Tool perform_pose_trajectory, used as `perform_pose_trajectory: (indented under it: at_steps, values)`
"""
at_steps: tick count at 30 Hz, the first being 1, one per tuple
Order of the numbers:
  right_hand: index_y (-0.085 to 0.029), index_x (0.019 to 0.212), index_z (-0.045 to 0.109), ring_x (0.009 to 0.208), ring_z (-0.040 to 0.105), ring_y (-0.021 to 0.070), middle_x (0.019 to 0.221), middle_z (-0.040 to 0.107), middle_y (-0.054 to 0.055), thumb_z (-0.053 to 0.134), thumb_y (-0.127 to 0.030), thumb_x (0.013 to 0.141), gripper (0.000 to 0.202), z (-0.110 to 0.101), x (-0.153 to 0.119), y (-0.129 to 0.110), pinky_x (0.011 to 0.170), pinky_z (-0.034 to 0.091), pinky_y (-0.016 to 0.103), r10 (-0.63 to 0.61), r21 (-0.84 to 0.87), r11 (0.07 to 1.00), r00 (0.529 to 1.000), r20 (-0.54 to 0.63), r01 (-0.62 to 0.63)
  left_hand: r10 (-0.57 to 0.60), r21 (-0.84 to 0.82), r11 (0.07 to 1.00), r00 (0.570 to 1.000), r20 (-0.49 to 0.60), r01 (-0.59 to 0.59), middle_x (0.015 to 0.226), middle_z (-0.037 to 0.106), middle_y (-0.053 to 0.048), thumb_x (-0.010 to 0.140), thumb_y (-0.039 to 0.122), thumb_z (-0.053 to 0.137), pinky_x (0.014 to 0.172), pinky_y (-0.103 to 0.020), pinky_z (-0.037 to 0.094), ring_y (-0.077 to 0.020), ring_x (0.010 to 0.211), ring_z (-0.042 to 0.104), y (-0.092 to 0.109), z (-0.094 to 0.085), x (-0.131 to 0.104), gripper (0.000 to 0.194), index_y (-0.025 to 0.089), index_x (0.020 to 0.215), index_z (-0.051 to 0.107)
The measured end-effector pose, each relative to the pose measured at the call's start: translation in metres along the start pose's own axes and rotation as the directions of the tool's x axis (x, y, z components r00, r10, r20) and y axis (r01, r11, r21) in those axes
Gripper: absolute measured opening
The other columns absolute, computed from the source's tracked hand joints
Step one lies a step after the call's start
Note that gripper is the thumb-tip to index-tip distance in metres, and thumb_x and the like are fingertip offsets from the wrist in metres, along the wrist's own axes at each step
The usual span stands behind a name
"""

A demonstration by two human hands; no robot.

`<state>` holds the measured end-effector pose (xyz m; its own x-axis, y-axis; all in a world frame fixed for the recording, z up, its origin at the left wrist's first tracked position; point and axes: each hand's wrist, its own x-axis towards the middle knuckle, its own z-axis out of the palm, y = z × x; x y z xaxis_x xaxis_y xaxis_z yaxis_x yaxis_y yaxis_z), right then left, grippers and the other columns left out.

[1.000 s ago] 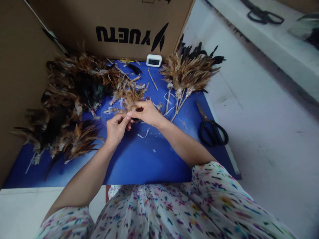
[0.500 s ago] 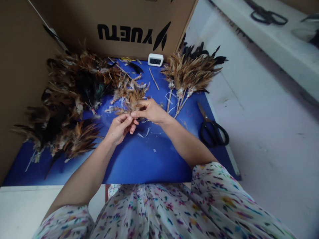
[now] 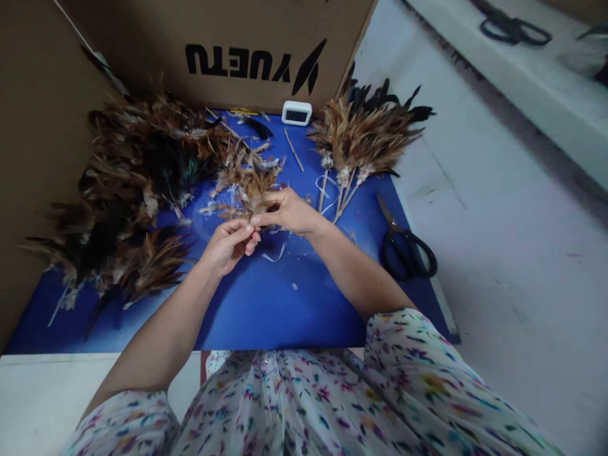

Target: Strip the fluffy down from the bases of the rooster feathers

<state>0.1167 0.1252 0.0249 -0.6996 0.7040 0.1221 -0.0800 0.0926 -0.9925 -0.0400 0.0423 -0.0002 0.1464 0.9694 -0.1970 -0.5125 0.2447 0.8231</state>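
Note:
Over the middle of the blue table (image 3: 285, 304), my left hand (image 3: 231, 244) and my right hand (image 3: 291, 214) meet with their fingertips together. Both are closed in a pinch at the base of a small bunch of brown feathers (image 3: 254, 190), which points away from me. The fingers cover the bunch's lower end. Beyond and to the left of it lie loose brown feathers (image 3: 232, 166) with bits of white strip among them. A curled white strip (image 3: 275, 254) rests on the table just below my right hand.
A large heap of brown and black feathers (image 3: 128, 158) covers the left side. At the right lie feather bundles on sticks (image 3: 365, 136) and black-handled scissors (image 3: 407, 253). A white digital clock (image 3: 297, 113) stands before a cardboard box (image 3: 237, 25). A thin stick (image 3: 294, 150) lies nearby.
My hands stay almost in place, with only slight shifts of the left fingers at the base of the bunch. The things on the table look unmoved.

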Motion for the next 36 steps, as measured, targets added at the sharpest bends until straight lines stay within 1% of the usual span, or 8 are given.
perform_pose_trajectory:
  at_steps: [6,10,13,17,20,26,30,36]
  values:
    - [-0.013,0.066,0.065,0.062,0.051,0.0078,0.063,0.059,-0.003,0.085,-0.044,0.062,0.037,-0.0004,-0.0018,-0.005,0.061,0.043,0.023,-0.01,-0.019,1.0,1.0,0.013,0.011,-0.057,-0.036,0.998,0.997,0.054,0.059,0.061,0.067,-0.004,0.062,0.034,0.088,0.037,-0.019,0.04,-0.0078,0.04,0.053,0.0006,-0.0007,-0.0019,0.031,0.009,0.073,0.072]
    - [-0.013,0.067,0.067,0.064,0.052,0.0088,0.064,0.059,-0.003,0.085,-0.043,0.063,0.035,-0.0016,-0.0025,-0.0048,0.061,0.043,0.023,-0.012,-0.045,0.999,1.0,0.019,0.013,-0.071,-0.038,0.997,0.996,0.05,0.073,0.058,0.065,-0.003,0.059,0.034,0.09,0.036,-0.018,0.038,-0.0068,0.038,0.051,-0.0007,-0.0007,-0.0015,0.033,0.01,0.07,0.072]
    - [-0.013,0.066,0.066,0.062,0.051,0.0079,0.062,0.058,-0.004,0.085,-0.041,0.063,0.034,-0.0021,-0.0029,-0.0048,0.06,0.042,0.023,-0.003,-0.056,0.998,1.0,0.008,0.003,-0.077,-0.046,0.996,0.996,0.034,0.078,0.056,0.064,-0.002,0.056,0.033,0.092,0.036,-0.016,0.037,-0.0054,0.038,0.049,-0.0016,-0.0008,-0.0003,0.033,0.01,0.067,0.071]
    - [-0.012,0.065,0.066,0.059,0.05,0.0068,0.06,0.057,-0.005,0.086,-0.037,0.063,0.032,-0.0016,-0.0034,-0.006,0.059,0.042,0.022,0.022,-0.033,0.999,1.0,0.02,-0.022,-0.083,-0.062,0.995,0.997,0.008,0.084,0.055,0.063,-0.001,0.053,0.03,0.094,0.036,-0.014,0.036,-0.0042,0.038,0.048,-0.003,-0.0022,0.0013,0.033,0.01,0.066,0.071]
    - [-0.012,0.068,0.067,0.06,0.052,0.0073,0.062,0.06,-0.004,0.086,-0.036,0.063,0.03,-0.0014,-0.004,-0.0057,0.06,0.044,0.022,0.015,-0.008,1.0,1.0,0.026,-0.014,-0.087,-0.071,0.994,0.996,0.001,0.087,0.055,0.063,-0.001,0.052,0.028,0.094,0.037,-0.014,0.037,-0.004,0.039,0.049,-0.0038,-0.0034,0.0019,0.032,0.01,0.067,0.072]
    - [-0.012,0.07,0.069,0.061,0.054,0.0078,0.063,0.063,-0.003,0.085,-0.032,0.065,0.026,-0.0014,-0.0043,-0.0043,0.062,0.047,0.023,0.007,0.016,1.0,0.999,0.051,-0.008,-0.08,-0.07,0.994,0.997,-0.002,0.08,0.055,0.064,-0.002,0.051,0.025,0.094,0.036,-0.014,0.037,-0.0041,0.039,0.049,-0.0031,-0.0029,0.0013,0.032,0.009,0.06,0.067]
    - [-0.012,0.072,0.07,0.063,0.055,0.0082,0.065,0.064,-0.002,0.084,-0.03,0.066,0.023,-0.0015,-0.0051,-0.0052,0.064,0.047,0.023,0.003,0.003,1.0,0.998,0.059,-0.003,-0.09,-0.062,0.994,0.996,0.003,0.09,0.054,0.063,-0.002,0.05,0.024,0.094,0.036,-0.015,0.037,-0.0047,0.039,0.049,-0.0013,-0.0016,0.0003,0.033,0.009,0.061,0.066]
    - [-0.013,0.072,0.07,0.062,0.053,0.0077,0.063,0.061,-0.004,0.081,-0.026,0.066,0.018,-0.0021,-0.0067,-0.0098,0.061,0.045,0.022,0.029,-0.047,0.999,0.996,0.084,-0.025,-0.111,-0.01,0.994,0.993,0.042,0.112,0.053,0.063,-0.002,0.05,0.027,0.094,0.036,-0.015,0.038,-0.0053,0.038,0.049,0.001,-0.0041,0.0003,0.034,0.01,0.06,0.066]
